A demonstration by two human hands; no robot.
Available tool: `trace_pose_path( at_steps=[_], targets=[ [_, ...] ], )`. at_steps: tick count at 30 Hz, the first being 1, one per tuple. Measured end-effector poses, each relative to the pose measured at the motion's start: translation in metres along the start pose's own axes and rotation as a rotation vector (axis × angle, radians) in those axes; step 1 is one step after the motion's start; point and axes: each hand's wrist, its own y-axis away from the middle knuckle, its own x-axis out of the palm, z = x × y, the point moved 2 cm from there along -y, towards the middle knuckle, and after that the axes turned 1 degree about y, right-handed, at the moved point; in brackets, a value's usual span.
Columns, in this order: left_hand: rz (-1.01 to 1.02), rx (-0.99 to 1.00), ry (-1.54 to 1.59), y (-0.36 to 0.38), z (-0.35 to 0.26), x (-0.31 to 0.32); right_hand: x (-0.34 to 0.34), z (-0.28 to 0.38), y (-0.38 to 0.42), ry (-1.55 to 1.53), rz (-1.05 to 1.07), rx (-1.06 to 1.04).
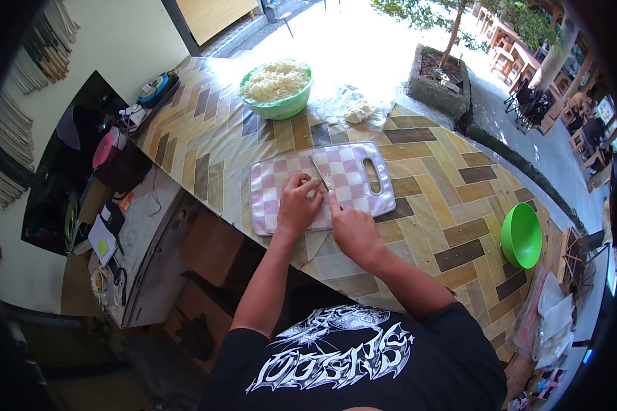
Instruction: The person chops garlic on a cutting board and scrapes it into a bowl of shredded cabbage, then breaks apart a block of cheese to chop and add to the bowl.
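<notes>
A pink-and-white checkered cutting board [349,164] lies on the table, its handle slot toward the right. My right hand [355,229] grips a knife [320,171], the index finger stretched along it and the blade pointing away from me over the board. Just left of the blade, my left hand [299,204] rests on the board with its fingers curled together. Whatever sits under those fingers is too small and covered to name. A few pale bits lie close to the blade.
Beyond the board stands a green basket [288,108] heaped with pale shreds. To its right, a plastic sheet [377,120] carries a whitish pile [358,111]. A green bowl [521,236] rests tilted near the right edge. Plastic bags [554,318] lie at the lower right.
</notes>
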Motion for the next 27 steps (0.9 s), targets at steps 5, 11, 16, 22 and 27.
trace_pose_path(
  at_steps=[5,11,16,22,27],
  targets=[
    [-0.003,0.048,-0.061,0.001,-0.01,-0.003,0.007,-0.014,-0.017,-0.081,-0.036,-0.005],
    [0.02,0.053,-0.095,0.002,-0.012,-0.001,-0.004,0.001,-0.004,-0.022,0.019,0.013],
    [0.019,-0.007,-0.071,0.003,-0.007,0.002,0.023,-0.001,-0.017,-0.023,-0.099,-0.01],
    [-0.059,-0.051,-0.149,0.001,-0.014,-0.002,0.014,-0.004,0.004,-0.03,-0.049,-0.049],
    [-0.034,-0.081,-0.061,0.002,-0.009,0.0,0.002,-0.025,0.034,-0.076,-0.032,-0.023]
  ],
)
